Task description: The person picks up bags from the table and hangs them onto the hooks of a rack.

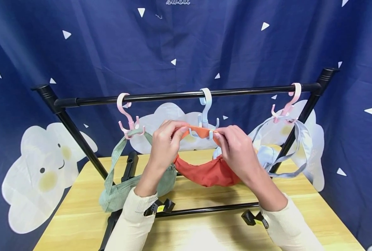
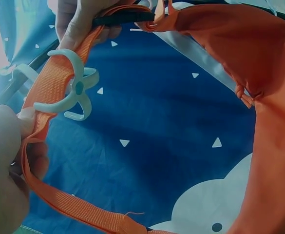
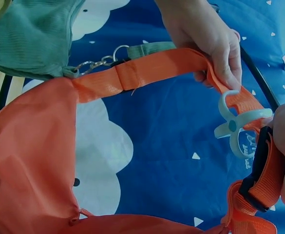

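Both hands hold the orange strap of a red-orange bag, in front of a pale blue multi-prong hook. My left hand pinches the strap left of the prongs, thumb toward me. On the other side, my right hand grips it near a black strap adjuster. Two prongs of the hook curl over the front of the strap in the left wrist view. Below the hands, the bag hangs in a loop, partly hidden by the right hand.
A black rack rail carries the hooks. On the left, a pink hook holds a green corduroy bag; on the right, another pink hook bears a light blue bag. A wooden table lies beneath, a dark blue curtain behind.
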`<state>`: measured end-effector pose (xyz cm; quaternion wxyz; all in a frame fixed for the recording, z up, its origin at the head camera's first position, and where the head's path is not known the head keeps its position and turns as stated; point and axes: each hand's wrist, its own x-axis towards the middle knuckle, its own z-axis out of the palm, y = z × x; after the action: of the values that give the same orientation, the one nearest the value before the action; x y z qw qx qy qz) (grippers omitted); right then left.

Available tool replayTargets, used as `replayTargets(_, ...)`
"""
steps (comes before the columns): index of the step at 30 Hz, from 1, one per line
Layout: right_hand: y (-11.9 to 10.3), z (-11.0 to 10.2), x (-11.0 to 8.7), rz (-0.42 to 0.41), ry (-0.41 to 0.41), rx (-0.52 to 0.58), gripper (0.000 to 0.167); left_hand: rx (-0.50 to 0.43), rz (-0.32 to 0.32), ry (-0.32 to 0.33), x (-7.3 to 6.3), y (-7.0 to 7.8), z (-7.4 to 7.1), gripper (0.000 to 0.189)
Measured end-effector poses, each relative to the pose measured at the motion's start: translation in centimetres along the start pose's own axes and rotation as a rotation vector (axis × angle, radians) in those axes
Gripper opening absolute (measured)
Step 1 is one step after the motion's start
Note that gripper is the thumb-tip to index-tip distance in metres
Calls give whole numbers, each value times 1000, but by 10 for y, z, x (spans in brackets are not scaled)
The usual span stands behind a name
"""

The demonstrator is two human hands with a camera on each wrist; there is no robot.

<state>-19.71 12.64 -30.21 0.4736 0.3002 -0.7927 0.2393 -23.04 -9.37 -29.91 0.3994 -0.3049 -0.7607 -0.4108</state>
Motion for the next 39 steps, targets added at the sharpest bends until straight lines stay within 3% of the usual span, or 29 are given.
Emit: replayTargets(39, -5, 2, -5, 73, -14, 20, 11, 32, -85, -63, 0, 5, -2, 16)
